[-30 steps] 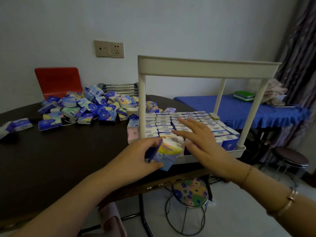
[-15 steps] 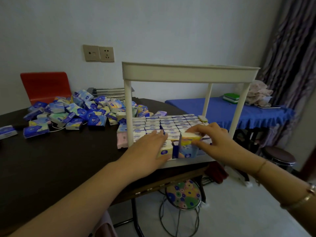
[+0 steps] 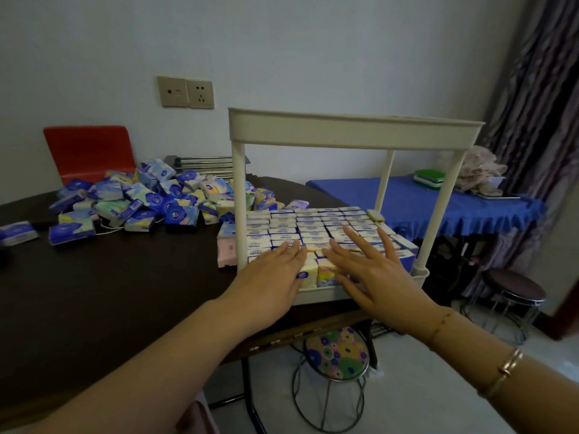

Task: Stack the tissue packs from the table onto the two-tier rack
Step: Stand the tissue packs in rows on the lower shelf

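Background: red chair back (image 3: 89, 153) behind the dark table (image 3: 94, 296); wall socket plate (image 3: 186, 92); blue-draped side table (image 3: 423, 203) bearing green boxes (image 3: 430, 179); patterned stool (image 3: 336, 355) below; round dark stool (image 3: 515, 285); curtain (image 3: 539, 98) at right.

I see it all through one wide-angle camera on my head, looking forward and down — close over my left hand (image 3: 275, 274) and right hand (image 3: 372, 274). The rack (image 3: 354, 133) fills the near centre at 12 o'clock, the dark table (image 3: 109, 292) spreads toward 9 — no second view.
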